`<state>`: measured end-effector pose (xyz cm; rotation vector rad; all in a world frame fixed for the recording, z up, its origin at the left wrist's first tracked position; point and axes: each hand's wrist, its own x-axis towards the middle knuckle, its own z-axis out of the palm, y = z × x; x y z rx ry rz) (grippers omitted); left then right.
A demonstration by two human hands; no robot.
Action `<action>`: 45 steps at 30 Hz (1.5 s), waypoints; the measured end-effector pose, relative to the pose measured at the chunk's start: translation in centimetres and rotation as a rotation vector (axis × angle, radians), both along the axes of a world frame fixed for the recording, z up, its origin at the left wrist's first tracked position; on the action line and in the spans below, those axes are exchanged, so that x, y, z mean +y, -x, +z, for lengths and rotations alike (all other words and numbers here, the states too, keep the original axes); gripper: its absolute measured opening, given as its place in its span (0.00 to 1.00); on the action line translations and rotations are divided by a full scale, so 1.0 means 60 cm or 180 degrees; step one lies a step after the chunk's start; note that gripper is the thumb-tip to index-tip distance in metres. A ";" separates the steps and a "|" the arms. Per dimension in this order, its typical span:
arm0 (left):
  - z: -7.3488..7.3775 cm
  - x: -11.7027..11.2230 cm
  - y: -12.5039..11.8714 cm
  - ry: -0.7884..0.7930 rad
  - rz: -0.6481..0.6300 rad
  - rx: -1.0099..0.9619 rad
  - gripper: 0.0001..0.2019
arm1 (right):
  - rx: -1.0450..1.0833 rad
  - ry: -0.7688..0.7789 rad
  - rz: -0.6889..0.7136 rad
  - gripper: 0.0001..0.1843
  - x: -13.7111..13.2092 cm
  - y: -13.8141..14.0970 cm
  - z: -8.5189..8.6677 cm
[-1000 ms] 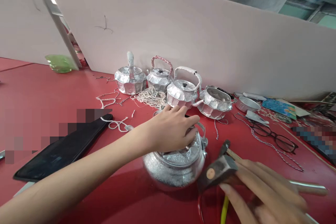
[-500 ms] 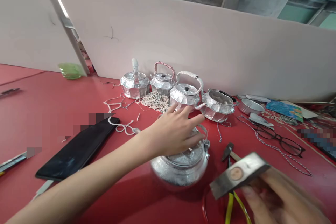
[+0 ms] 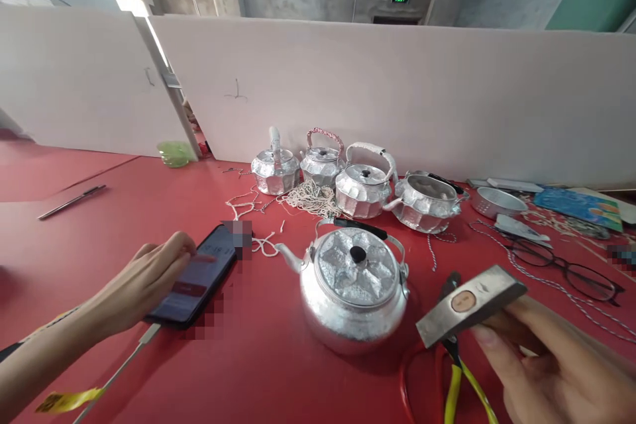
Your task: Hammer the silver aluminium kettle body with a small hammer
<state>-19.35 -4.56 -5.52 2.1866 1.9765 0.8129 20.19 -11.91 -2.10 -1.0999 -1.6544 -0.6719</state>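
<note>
- The left hand [image 3: 144,281] lies on a phone [image 3: 196,278] on the red table [image 3: 99,212]. Its fingers are loose and a bit curled, and the fingertips [image 3: 186,244] touch the lit screen. It grips nothing.
- A thin cable [image 3: 124,364] runs out from the near end of the phone, toward the person.
- The right hand [image 3: 556,371] is closed around a hammer [image 3: 470,305]. The shiny metal head sticks out to the left, just above the table.
- A big silver kettle [image 3: 355,295] sits in the middle, between the two hands. Its lid is on, with a black knob on top.
- The kettle's spout points left, toward the phone. Its handle lies folded back, away from the person.
- The hammer head is just to the right of the kettle, close but not touching. The right hand is the nearer one. The left hand is well away on the other side.
- Pliers [image 3: 460,377] with yellow grips lie under the hammer.
- Four smaller kettles [image 3: 362,185] stand in a row at the back by the white wall, with a heap of string [image 3: 308,197] beside them.
- Glasses [image 3: 566,265] lie far to the right.
</note>
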 end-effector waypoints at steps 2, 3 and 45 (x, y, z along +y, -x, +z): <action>-0.009 0.006 -0.003 0.0099 -0.0033 0.0116 0.14 | -0.0230 -0.0062 0.0020 0.08 0.003 -0.001 0.001; -0.008 0.010 -0.008 0.0098 -0.0015 0.0178 0.14 | -0.0345 -0.0125 -0.0031 0.08 0.005 -0.001 0.001; 0.116 0.059 -0.342 0.0065 -0.2511 0.0836 0.21 | -0.0218 0.1103 0.0486 0.11 0.012 0.048 0.036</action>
